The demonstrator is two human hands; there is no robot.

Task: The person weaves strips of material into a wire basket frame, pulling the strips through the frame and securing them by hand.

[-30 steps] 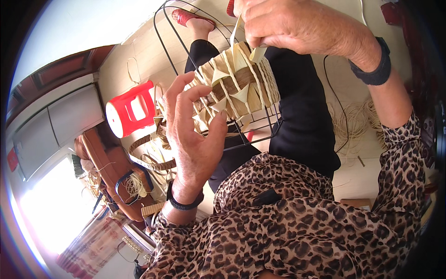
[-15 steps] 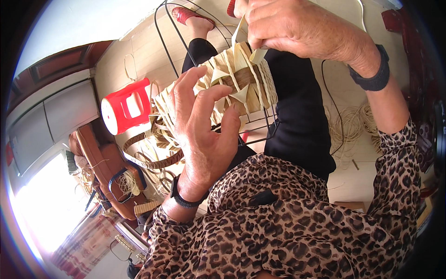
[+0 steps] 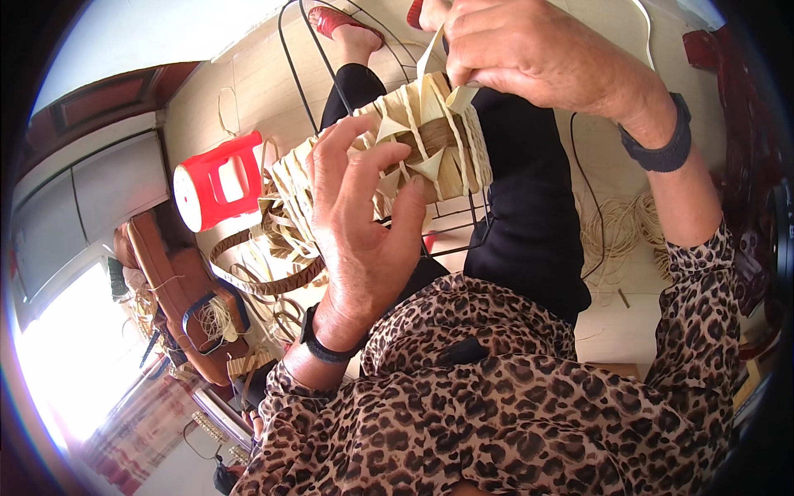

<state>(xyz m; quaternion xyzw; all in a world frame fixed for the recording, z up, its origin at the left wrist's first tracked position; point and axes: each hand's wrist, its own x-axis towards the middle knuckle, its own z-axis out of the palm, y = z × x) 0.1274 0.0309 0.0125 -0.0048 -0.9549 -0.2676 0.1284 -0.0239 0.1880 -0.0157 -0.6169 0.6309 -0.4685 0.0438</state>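
We're watching the right hand (image 3: 529, 62) pinch a pale strip (image 3: 431, 56) at the woven panel (image 3: 451, 175) over the lap (image 3: 529, 207), left hand (image 3: 364, 236) curled loosely open, cords (image 3: 415, 131) already crossing it, pointed tips (image 3: 428, 165) sticking up, wire frame (image 3: 293, 66) partly bare.

A pale strip (image 3: 427, 61) rises from the woven panel (image 3: 451, 175) (brown-banded) on black wire (image 3: 329, 64).

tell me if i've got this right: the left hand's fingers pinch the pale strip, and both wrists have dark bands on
Not quite: the head view shows the right hand pinching the pale strip, not the left hand. The dark bands are as you say.
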